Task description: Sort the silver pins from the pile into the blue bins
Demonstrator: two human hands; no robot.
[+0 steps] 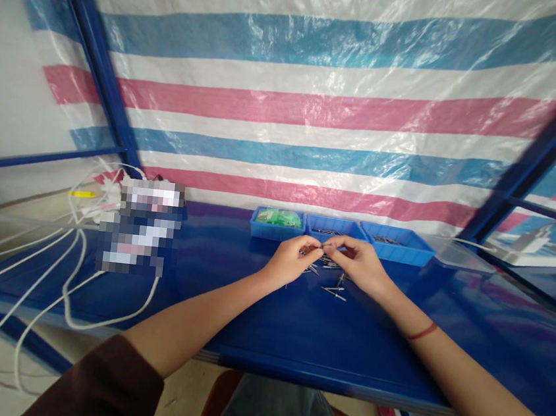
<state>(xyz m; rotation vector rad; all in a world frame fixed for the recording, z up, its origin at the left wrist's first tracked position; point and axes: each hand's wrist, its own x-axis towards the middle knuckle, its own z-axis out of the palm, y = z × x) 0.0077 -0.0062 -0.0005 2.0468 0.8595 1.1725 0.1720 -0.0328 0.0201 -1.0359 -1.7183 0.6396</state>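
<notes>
Above the middle of the blue table, my left hand (293, 257) and my right hand (359, 264) meet with fingertips pinched together. Between them is a tiny dark metal piece, apparently a rivet (322, 246), mostly covered by the fingers. Beneath and just in front of the hands lie several loose metal rivets (334, 293) with thin shanks, some partly hidden by my hands. Right behind the hands stand a blue bin with rivets (328, 232) in it and another blue bin (405, 253), also holding rivets.
A third blue bin (275, 236) with green plastic bags stands at the left of the row. White cables (74, 279) loop over the table's left side near a blurred-out item (141, 233). A clear plastic lid (459, 253) lies right of the bins. Striped sheeting (318, 106) hangs behind.
</notes>
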